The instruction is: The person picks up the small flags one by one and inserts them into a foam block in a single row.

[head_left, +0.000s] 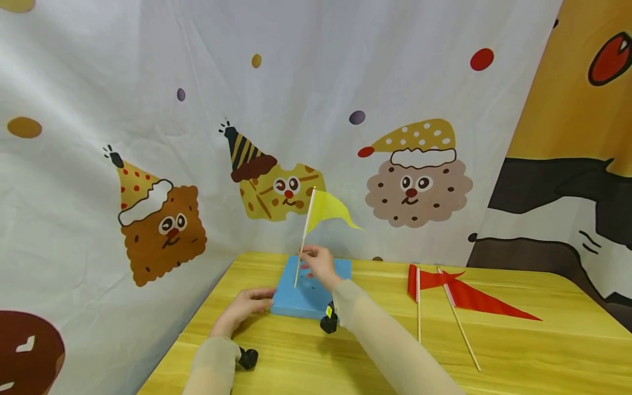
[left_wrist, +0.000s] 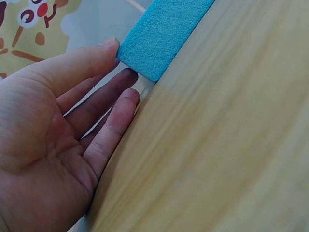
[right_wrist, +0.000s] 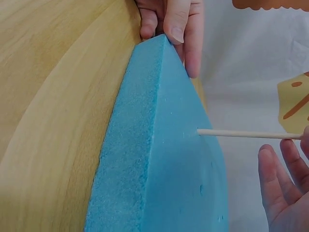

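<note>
A blue foam block [head_left: 296,307] lies flat on the wooden table, with several small holes in its top. My right hand [head_left: 320,264] pinches the thin wooden stick of a yellow pennant flag [head_left: 328,211] above the block. In the right wrist view the lower end of the stick [right_wrist: 241,133] meets the block's top face; how deep it sits cannot be seen. At the block's left side my left hand [head_left: 249,307] rests on the table, fingers loosely bent. Its thumb and fingertips touch the block's near-left corner in the left wrist view.
To the right, two red pennant flags, one on a left stick [head_left: 418,312] and one with a long red cloth [head_left: 489,300], lie on the wooden table [head_left: 375,323]. A white cloth backdrop [head_left: 306,82] with cartoon biscuits hangs behind the table's far edge.
</note>
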The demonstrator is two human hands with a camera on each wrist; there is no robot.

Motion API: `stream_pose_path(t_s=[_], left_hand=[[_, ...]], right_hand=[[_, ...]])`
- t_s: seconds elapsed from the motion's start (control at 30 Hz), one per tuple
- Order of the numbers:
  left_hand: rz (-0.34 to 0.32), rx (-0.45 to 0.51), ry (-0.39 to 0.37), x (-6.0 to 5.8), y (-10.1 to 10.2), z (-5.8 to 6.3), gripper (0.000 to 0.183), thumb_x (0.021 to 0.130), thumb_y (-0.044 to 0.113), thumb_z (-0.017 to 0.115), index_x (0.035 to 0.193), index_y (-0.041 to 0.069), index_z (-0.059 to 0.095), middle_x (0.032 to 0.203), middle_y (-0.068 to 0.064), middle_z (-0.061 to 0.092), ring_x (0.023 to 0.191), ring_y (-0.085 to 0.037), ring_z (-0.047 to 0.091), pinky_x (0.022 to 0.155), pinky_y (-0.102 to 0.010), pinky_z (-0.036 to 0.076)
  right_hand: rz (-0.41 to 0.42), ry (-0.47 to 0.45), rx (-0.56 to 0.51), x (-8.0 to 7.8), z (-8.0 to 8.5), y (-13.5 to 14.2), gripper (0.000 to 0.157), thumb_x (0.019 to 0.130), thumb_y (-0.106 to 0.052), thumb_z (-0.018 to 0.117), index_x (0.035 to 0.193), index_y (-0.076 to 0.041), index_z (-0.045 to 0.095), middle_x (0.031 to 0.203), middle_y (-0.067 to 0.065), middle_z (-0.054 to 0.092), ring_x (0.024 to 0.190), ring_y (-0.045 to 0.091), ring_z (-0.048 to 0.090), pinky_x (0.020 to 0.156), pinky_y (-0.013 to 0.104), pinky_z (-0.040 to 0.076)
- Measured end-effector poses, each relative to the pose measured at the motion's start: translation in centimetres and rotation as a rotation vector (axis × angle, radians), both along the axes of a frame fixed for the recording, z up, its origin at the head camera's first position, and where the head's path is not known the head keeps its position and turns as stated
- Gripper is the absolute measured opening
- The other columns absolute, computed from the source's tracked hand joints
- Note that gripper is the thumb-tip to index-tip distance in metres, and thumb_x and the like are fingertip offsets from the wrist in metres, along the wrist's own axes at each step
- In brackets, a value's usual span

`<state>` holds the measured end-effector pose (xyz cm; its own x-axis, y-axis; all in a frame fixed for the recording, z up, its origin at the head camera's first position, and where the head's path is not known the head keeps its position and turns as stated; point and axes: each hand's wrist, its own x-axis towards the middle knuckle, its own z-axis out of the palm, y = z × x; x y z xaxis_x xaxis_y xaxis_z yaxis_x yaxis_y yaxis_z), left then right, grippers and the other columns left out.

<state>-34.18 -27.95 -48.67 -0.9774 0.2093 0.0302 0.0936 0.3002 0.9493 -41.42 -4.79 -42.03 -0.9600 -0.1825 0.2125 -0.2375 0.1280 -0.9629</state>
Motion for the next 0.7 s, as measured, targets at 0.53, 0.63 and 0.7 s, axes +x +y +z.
stream_pose_path(t_s=[0.53,0.63,0.7], left_hand=[[-0.009,-0.006,0.010,-0.3,-0.1,-0.5,0.046,0.093,0.022,0.068,0.134,0.003,0.058,0.134,-0.018,0.056,0.115,-0.029,0.057,0.086,-0.038,0.051],[-0.016,0.000,0.010,-0.3,-0.1,-0.5,0.047,0.093,0.022,0.068,0.135,0.002,0.058,0.135,-0.018,0.055,0.115,-0.030,0.057,0.086,-0.038,0.051],[-0.021,0.004,0.008,-0.3,-0.2,-0.5,0.048,0.093,0.022,0.068,0.135,0.002,0.057,0.136,-0.018,0.054,0.115,-0.030,0.057,0.087,-0.038,0.051]], right_hand=[[0.076,-0.017,0.003,1.2,-0.4,4.8,0.028,0.096,-0.016,0.062,0.122,-0.003,0.065,0.109,0.024,0.066,0.086,0.037,0.068,0.062,0.044,0.057],[0.068,-0.038,-0.004,2.0,-0.4,7.0,0.026,0.096,-0.015,0.062,0.119,-0.003,0.066,0.106,0.023,0.067,0.085,0.038,0.068,0.065,0.049,0.057],[0.064,-0.058,-0.008,2.5,-0.3,8.7,0.026,0.095,-0.014,0.063,0.118,-0.003,0.067,0.105,0.023,0.067,0.086,0.039,0.067,0.067,0.050,0.057]])
